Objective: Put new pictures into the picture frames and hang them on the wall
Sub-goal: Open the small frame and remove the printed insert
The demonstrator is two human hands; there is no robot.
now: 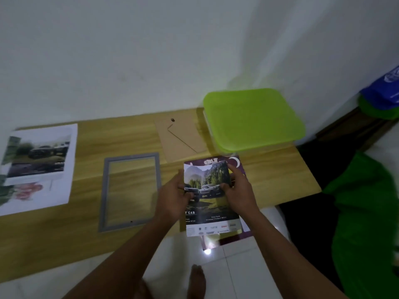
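A printed picture of two trucks in a mountain forest (210,180) is held over the table's right part by both hands. My left hand (173,196) grips its left edge and my right hand (239,192) grips its right edge. Under it lies a purple sheet (236,161). An empty grey picture frame (129,192) lies flat left of the hands. The frame's brown backing board (181,138) rests further back.
The wooden table (280,175) stands against a white wall. A lime-green lidded box (252,119) sits at its back right. A white sheet with printed photos (38,167) lies at the left. Green and blue fabric (367,223) is at the right. My bare foot (197,281) is on the tiled floor.
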